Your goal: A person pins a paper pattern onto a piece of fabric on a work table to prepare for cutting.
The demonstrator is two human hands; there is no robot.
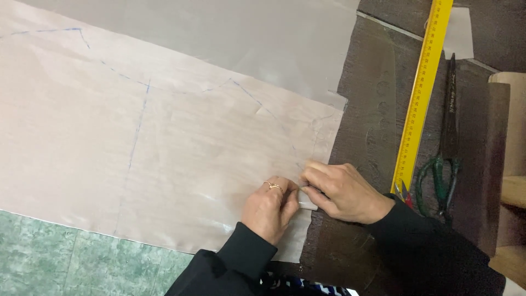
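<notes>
A large sheet of pale beige fabric (pixel 164 137) lies spread over the work surface, with thin blue chalk lines drawn across it. My left hand (pixel 269 208), a ring on one finger, rests on the cloth near its right edge, fingers curled. My right hand (pixel 342 191) presses against it from the right. Together both hands pinch a small white piece (pixel 308 201), seemingly tailor's chalk or a fold of the fabric edge; I cannot tell which. Both sleeves are black.
A yellow metal ruler (pixel 421 93) lies diagonally on the dark wooden table (pixel 367 98). Dark scissors with green handles (pixel 446 159) lie right of it. A lighter grey sheet (pixel 246 33) sits under the fabric. Green tiled floor (pixel 66 257) shows lower left.
</notes>
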